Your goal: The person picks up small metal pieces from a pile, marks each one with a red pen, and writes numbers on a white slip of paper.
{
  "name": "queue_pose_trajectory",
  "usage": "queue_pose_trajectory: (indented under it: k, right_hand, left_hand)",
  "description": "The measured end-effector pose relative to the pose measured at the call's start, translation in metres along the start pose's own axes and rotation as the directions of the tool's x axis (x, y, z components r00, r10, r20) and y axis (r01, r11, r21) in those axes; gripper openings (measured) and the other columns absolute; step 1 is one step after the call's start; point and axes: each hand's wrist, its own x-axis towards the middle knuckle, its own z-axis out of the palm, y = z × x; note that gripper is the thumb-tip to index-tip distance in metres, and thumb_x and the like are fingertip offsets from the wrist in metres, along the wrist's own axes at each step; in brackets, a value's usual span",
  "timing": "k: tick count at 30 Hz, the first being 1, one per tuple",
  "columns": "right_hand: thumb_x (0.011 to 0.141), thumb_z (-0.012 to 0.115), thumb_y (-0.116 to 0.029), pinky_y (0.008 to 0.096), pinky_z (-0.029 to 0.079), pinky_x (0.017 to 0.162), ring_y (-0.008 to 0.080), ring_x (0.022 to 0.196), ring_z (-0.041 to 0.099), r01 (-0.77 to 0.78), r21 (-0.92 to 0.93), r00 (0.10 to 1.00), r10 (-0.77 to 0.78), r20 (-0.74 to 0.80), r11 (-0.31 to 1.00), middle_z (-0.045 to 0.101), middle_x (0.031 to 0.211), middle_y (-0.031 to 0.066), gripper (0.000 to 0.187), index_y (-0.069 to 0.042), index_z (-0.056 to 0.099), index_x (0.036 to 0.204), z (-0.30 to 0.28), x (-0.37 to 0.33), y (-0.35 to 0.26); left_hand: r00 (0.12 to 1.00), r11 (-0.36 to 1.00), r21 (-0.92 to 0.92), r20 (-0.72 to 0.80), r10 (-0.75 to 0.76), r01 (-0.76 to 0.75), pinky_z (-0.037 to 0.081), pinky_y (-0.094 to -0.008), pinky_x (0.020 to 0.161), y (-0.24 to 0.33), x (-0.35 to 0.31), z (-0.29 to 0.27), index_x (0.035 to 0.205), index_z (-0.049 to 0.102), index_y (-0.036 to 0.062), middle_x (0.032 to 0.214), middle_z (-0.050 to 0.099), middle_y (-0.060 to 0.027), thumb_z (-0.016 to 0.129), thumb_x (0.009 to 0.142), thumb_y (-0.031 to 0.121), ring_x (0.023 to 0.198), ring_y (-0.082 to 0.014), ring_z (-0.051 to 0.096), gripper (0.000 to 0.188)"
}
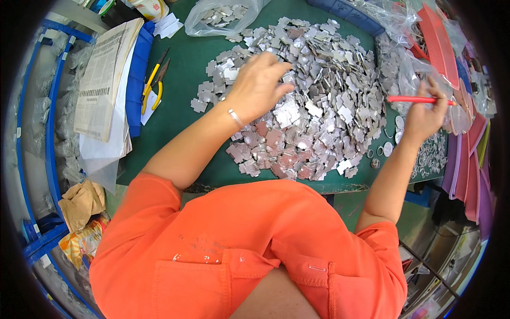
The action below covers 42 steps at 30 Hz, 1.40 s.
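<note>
A big heap of small, flat, silvery metal pieces with notched edges covers the middle of the green table. My left hand is over the heap's left part, thumb and forefinger apart, with nothing visible between them. Whether its fingertips touch the pieces I cannot tell. To the right of the heap, my right hand is raised and closed around a red pen, which lies nearly level and points left.
An open plastic bag of similar pieces sits at the back. Yellow-handled pliers lie beside a blue bin with newspapers. Metal rings and discs, plastic bags and a red basket crowd the right.
</note>
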Motion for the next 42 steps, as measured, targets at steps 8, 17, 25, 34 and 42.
queue_pose_trajectory:
  k: [8,17,25,34,42]
  right_hand:
    - [0.079,0.062,0.002,0.028,0.046,0.077,0.0162,0.088,0.059,-0.567,0.484,0.747,0.167,0.644,0.667,0.063,0.1,0.0116,0.016,-0.004,0.048,0.082,0.021,-0.094,-0.096]
    - [0.076,0.065,0.01,0.0236,0.048,0.065,0.0111,0.076,0.057,-0.676,0.655,0.723,0.135,0.678,0.337,0.059,0.092,0.0132,0.029,-0.005,0.04,0.083,0.015,-0.11,-0.135]
    - [0.073,0.066,0.01,0.0247,0.048,0.06,0.0164,0.068,0.061,-0.208,0.679,0.893,-0.147,0.426,0.704,0.064,0.087,0.0149,0.029,-0.004,0.042,0.078,0.017,-0.112,-0.128]
    - [0.09,0.05,0.0,0.0224,0.05,0.061,0.0136,0.074,0.062,-0.826,0.54,0.563,0.22,0.796,0.162,0.061,0.089,0.0128,0.014,-0.006,0.038,0.09,0.013,-0.11,-0.131]
    - [0.089,0.057,-0.007,0.0195,0.044,0.053,0.0093,0.066,0.058,-0.901,0.427,0.435,0.192,0.88,0.084,0.058,0.084,0.0063,0.018,-0.008,0.039,0.091,0.012,-0.108,-0.137]
  left_hand:
    - [0.986,0.936,-0.315,0.106,-0.132,0.159,0.049,-0.0297,0.065,0.005,0.002,-0.001,0.086,0.061,0.002,0.08,0.059,-0.0075,0.067,0.073,-0.001,0.073,-0.0223,0.06,0.015]
    - [0.781,0.052,-0.834,0.491,-0.387,0.55,0.054,-0.0253,0.06,0.043,-0.029,-0.022,0.093,0.056,-0.0018,0.083,0.064,-0.0104,0.063,0.083,0.003,0.072,-0.0162,0.065,0.014]
    - [0.693,-0.22,-0.753,0.657,-0.297,0.62,0.054,-0.024,0.062,0.042,-0.026,-0.03,0.097,0.055,-0.0034,0.083,0.063,-0.0099,0.062,0.086,0.01,0.07,-0.0153,0.064,0.019]
    - [0.87,0.199,-0.892,0.312,-0.383,0.407,0.053,-0.0231,0.067,0.05,-0.034,-0.019,0.105,0.051,-0.0052,0.091,0.063,-0.0121,0.066,0.077,-0.004,0.08,-0.0136,0.063,0.032]
    - [0.773,0.086,-0.833,0.462,-0.435,0.546,0.055,-0.0251,0.063,0.05,-0.031,-0.029,0.096,0.057,-0.0063,0.086,0.064,-0.0125,0.062,0.084,0.003,0.074,-0.0167,0.065,0.016]
